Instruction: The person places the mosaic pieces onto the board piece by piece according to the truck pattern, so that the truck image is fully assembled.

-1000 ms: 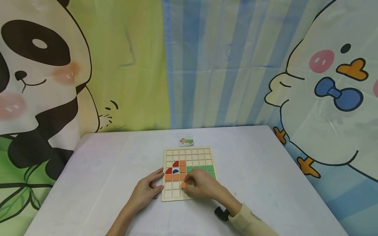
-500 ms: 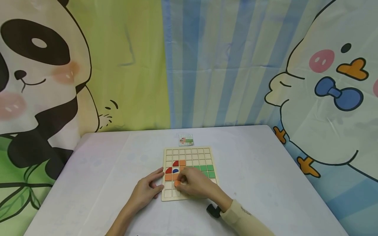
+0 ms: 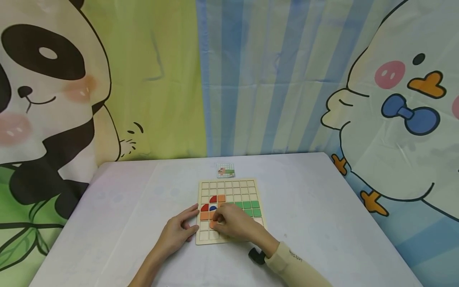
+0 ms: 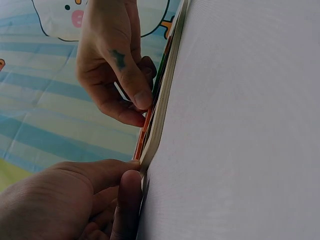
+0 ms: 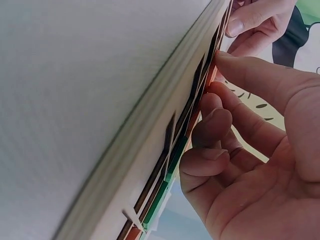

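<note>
A square wooden grid board (image 3: 228,184) lies on the white table. Green square tiles (image 3: 251,208) fill cells at its right; orange square tiles (image 3: 204,215), red curved pieces (image 3: 204,207) and a blue rounded piece (image 3: 213,208) sit at its left. My left hand (image 3: 178,228) touches the board's left edge with thumb and fingertips, its fingers mostly extended. Over the lower-left cells, my right hand (image 3: 234,222) pinches an orange tile (image 3: 212,225) between thumb and index finger. In the head view that hand hides part of the tile and several cells.
A small printed card (image 3: 226,170) with a coloured grid picture lies just beyond the board. A black device (image 3: 256,256) is at the right wrist. White cloth covers the table (image 3: 308,191), and printed curtains (image 3: 269,79) hang behind its far edge.
My right hand has moved left across the board with the orange tile, and the tile now sits lower against the cells. The left hand and the board have stayed in place.
</note>
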A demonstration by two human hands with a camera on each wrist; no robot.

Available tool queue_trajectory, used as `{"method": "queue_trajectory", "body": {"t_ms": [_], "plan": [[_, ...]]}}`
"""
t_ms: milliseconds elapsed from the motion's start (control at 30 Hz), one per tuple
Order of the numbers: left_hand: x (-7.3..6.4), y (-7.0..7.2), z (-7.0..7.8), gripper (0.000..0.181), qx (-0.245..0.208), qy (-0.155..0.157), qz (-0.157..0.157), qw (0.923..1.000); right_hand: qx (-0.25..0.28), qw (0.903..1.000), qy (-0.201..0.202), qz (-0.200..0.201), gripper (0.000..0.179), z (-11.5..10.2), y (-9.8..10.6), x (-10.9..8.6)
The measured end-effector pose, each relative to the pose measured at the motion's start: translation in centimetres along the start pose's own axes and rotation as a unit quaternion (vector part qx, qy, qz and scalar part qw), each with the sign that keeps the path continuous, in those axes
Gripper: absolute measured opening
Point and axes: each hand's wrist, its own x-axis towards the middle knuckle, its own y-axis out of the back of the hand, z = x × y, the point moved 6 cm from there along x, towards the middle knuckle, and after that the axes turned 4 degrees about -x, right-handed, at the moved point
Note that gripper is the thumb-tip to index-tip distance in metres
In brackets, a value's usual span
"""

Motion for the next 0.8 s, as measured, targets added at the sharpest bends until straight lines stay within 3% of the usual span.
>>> {"method": "queue_trajectory", "body": {"t_ms": [233, 367, 600, 800], "plan": [[0.0, -0.1, -0.1, 0.055, 0.001, 0.005, 0.0, 1.0, 0.003, 1.0, 0.002, 0.003, 0.015, 0.1, 0.1, -0.2], [0.0, -0.2, -0.1, 0.055, 0.001, 0.007, 0.0, 1.0, -0.022, 0.9997, 0.012, 0.006, 0.016, -0.1, 0.3, -0.7], [0.0, -0.1, -0.2, 0.056, 0.01, 0.015, 0.008, 0.9998, -0.037, 0.9992, 0.012, 0.01, 0.02, 0.0, 1.3, -2.4], [-0.2, 0.3, -0.3, 0.055, -0.028, 0.027, -0.01, 0.9992, -0.049, 0.9976, 0.002, 0.05, 0.022, 1.7, 3.2, -4.5]]}}
